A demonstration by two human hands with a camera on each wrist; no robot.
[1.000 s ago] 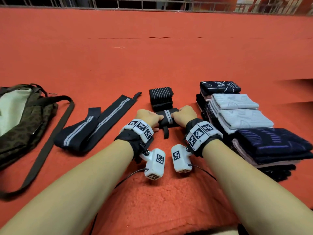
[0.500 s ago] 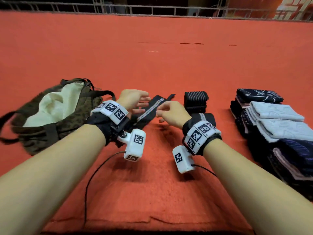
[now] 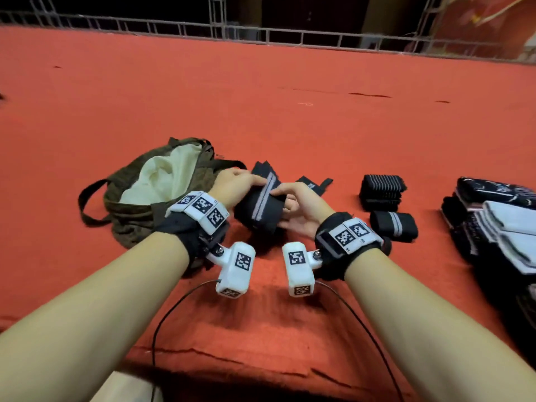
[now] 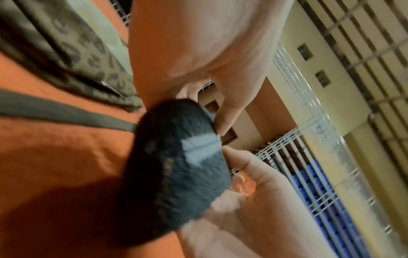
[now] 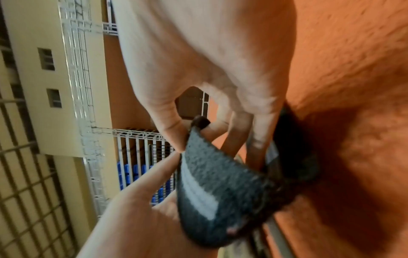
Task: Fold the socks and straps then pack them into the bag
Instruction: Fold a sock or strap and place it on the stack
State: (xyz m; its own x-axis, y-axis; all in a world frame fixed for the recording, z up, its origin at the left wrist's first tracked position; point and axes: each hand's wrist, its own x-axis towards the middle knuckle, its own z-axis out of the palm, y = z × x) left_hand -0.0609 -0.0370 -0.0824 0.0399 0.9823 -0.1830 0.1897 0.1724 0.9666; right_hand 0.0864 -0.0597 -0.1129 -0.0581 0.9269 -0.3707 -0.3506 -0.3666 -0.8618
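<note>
A black strap with a grey stripe (image 3: pixel 259 205) hangs lifted a little above the red carpet, partly folded over itself, its far end (image 3: pixel 314 184) trailing on the carpet. My left hand (image 3: pixel 235 183) grips its upper left edge. My right hand (image 3: pixel 294 206) pinches the right edge between thumb and forefinger. The right wrist view shows that pinch on the strap (image 5: pixel 217 183). In the left wrist view the strap (image 4: pixel 176 165) is a dark bundle between both hands. The camouflage bag (image 3: pixel 136 216) lies open just left of my hands, its pale lining showing.
A rolled strap (image 3: pixel 394 225) and a folded black striped piece (image 3: pixel 382 192) lie on the carpet right of my hands. A stack of folded socks (image 3: pixel 499 219) fills the right edge. A metal railing (image 3: pixel 290 33) bounds the carpet's far side. The bag's strap (image 4: pixel 66 113) crosses the carpet.
Both hands left the rolled strap on the carpet, moved left to the long strap by the bag, and now hold it lifted and partly folded. The view has turned left.
</note>
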